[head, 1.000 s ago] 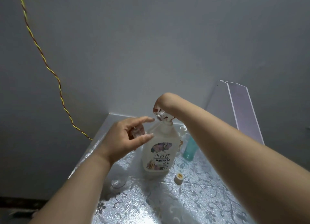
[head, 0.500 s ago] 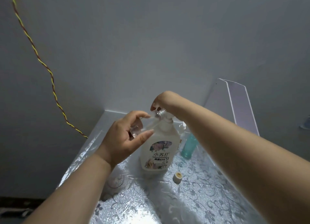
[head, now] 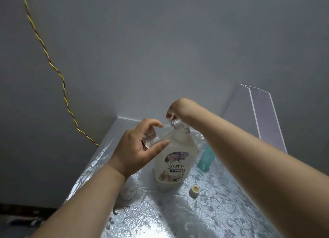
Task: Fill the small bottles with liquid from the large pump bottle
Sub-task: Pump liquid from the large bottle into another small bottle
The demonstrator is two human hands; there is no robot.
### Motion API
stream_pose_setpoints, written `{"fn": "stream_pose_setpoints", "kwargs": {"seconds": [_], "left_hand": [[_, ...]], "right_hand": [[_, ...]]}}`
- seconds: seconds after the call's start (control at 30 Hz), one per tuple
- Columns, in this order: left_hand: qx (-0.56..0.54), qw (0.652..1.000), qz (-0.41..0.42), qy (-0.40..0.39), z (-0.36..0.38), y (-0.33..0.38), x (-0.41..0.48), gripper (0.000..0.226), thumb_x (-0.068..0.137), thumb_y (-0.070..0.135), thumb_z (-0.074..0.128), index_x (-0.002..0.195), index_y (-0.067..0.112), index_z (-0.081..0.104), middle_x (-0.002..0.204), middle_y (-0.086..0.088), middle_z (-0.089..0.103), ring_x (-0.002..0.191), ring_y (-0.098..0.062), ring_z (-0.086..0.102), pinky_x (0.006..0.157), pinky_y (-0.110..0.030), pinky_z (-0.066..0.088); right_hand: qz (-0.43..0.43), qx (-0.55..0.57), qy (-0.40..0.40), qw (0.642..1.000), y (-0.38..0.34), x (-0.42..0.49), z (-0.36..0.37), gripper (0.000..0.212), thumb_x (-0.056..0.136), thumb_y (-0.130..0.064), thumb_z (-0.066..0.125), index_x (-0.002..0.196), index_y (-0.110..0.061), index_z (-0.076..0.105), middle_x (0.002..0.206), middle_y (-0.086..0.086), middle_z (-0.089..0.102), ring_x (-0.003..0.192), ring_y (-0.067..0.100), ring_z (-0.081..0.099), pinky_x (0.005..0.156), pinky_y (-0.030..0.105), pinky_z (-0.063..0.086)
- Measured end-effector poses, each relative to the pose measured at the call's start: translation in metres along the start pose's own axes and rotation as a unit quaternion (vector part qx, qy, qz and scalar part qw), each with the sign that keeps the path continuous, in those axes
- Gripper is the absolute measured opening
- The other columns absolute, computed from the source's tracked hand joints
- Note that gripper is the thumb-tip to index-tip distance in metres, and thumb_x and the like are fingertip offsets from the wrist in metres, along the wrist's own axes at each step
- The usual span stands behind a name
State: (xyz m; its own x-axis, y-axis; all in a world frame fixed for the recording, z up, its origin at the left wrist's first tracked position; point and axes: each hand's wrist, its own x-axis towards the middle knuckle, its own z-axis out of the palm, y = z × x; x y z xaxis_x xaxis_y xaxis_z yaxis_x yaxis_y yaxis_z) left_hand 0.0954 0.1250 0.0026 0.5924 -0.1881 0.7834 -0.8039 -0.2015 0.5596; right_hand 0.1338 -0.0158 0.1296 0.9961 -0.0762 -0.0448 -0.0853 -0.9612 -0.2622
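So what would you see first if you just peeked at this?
The big white pump bottle in the middle of the shiny flowery table, with the right hand gripping its pump and the left hand holding a small clear bottle beside it. Then the yellow-and-red wire down the left wall.

Left hand [head: 137, 148] fingers [head: 151, 123] curled, right hand [head: 179, 107] bent downward
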Motion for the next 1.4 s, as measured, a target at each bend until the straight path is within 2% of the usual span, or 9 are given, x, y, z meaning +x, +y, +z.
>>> {"fn": "stream_pose_setpoints", "kwargs": {"seconds": [0.17,0.33,0.43,0.57,0.73,0.97,1.17,1.3,1.4], "left_hand": [[0.002,1.000,0.005,0.019,0.002,0.003,-0.001,0.043,0.078,0.059,0.065,0.107,0.027,0.059,0.070,0.012,0.054,0.063,-0.010,0.056,0.061,-0.029,0.053],[0.011,0.999,0.011,0.034,0.002,0.005,0.000,0.048,0.080,0.069,0.057,0.108,0.030,0.057,0.077,0.017,0.055,0.064,-0.008,0.054,0.062,-0.035,0.052],[0.006,0.999,0.007,0.033,0.003,0.003,0.000,0.046,0.080,0.066,0.060,0.109,0.031,0.057,0.074,0.011,0.054,0.064,-0.015,0.056,0.062,-0.040,0.055],[0.021,0.999,0.018,0.027,0.004,0.003,0.000,0.037,0.080,0.055,0.065,0.106,0.029,0.058,0.069,0.012,0.051,0.060,-0.011,0.053,0.057,-0.032,0.050],[0.021,0.999,0.016,0.026,0.004,0.001,0.000,0.034,0.079,0.051,0.066,0.103,0.028,0.060,0.068,0.014,0.051,0.061,-0.004,0.052,0.057,-0.018,0.044],[0.028,0.999,0.017,0.039,0.005,0.006,0.001,0.036,0.079,0.055,0.065,0.106,0.033,0.059,0.073,0.014,0.055,0.063,-0.013,0.058,0.058,-0.026,0.050],[0.031,0.999,0.016,0.027,0.005,0.004,0.001,0.035,0.079,0.055,0.064,0.106,0.034,0.059,0.072,0.018,0.052,0.065,-0.009,0.057,0.060,-0.021,0.048],[0.020,1.000,0.005,0.008,0.005,0.003,0.000,0.034,0.079,0.056,0.063,0.107,0.035,0.058,0.072,0.013,0.055,0.069,-0.010,0.063,0.064,-0.027,0.053],[0.020,1.000,0.001,0.006,0.004,0.003,0.000,0.035,0.079,0.056,0.063,0.107,0.035,0.059,0.072,0.015,0.055,0.069,-0.007,0.061,0.064,-0.021,0.051]], "right_hand": [[-0.012,0.024,0.012,1.000,0.001,-0.011,-0.006,0.032,0.098,-0.016,0.047,0.128,-0.012,0.059,0.133,0.007,0.058,0.123,0.024,0.055,0.098,0.026,0.045],[-0.056,0.070,0.034,0.995,0.004,-0.022,-0.017,0.030,0.094,-0.012,0.049,0.118,-0.001,0.064,0.119,0.015,0.066,0.110,0.028,0.064,0.062,0.017,0.045],[-0.049,0.076,-0.001,0.996,-0.001,-0.020,-0.013,0.030,0.092,-0.009,0.051,0.117,-0.002,0.065,0.117,0.014,0.067,0.094,0.024,0.065,0.071,0.024,0.052],[-0.016,0.083,-0.001,0.996,0.005,-0.009,-0.003,0.029,0.090,-0.009,0.051,0.115,-0.004,0.066,0.120,0.016,0.066,0.112,0.030,0.064,0.095,0.039,0.053],[-0.009,0.093,-0.017,0.995,0.009,-0.009,0.002,0.029,0.087,-0.008,0.054,0.111,-0.005,0.069,0.119,0.019,0.065,0.112,0.032,0.063,0.095,0.043,0.053],[0.016,-0.016,-0.030,0.999,-0.009,-0.007,-0.011,0.036,0.096,-0.026,0.051,0.124,-0.005,0.060,0.124,0.012,0.064,0.111,0.027,0.062,0.079,0.028,0.044],[0.023,0.081,-0.051,0.995,0.001,-0.002,-0.004,0.033,0.091,-0.014,0.054,0.121,-0.005,0.063,0.123,0.016,0.063,0.115,0.030,0.061,0.096,0.038,0.051],[0.085,-0.017,-0.104,0.991,-0.003,-0.003,-0.002,0.039,0.095,-0.026,0.052,0.130,-0.009,0.056,0.133,0.012,0.058,0.120,0.027,0.057,0.084,0.032,0.046],[0.034,0.052,-0.069,0.996,0.003,-0.011,-0.002,0.035,0.094,-0.015,0.051,0.127,-0.002,0.057,0.131,0.017,0.057,0.116,0.030,0.060,0.085,0.037,0.050]]}}
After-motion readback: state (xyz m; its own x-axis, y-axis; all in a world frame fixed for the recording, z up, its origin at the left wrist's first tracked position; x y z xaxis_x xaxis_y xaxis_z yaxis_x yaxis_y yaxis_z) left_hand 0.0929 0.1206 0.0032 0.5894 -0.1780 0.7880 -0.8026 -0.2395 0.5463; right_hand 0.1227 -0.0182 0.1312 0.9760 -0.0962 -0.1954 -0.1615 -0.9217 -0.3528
